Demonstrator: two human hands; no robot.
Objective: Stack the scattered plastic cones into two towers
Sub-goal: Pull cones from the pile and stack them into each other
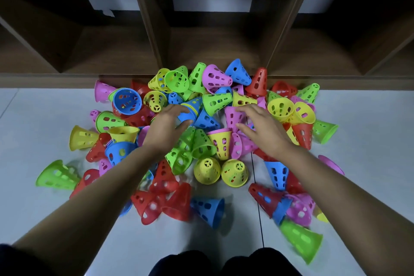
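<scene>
Several perforated plastic cones in red, blue, green, yellow and pink lie scattered in a heap on the pale floor [224, 231]. My left hand [167, 126] reaches into the middle of the heap; its fingers and thumb curl round a blue cone [190, 108] that has other cones nested in it. My right hand [261, 127] is spread over a pink cone [233, 116], fingers above it and thumb below, nearly straight. Two yellow cones [207, 170] stand upright just in front of the hands. No tower stands anywhere in view.
A dark wooden shelf unit [154, 36] with open compartments runs along the back, and the heap touches its base. Bare floor lies left and right of the heap. My dark-clothed knees [224, 262] are at the bottom edge.
</scene>
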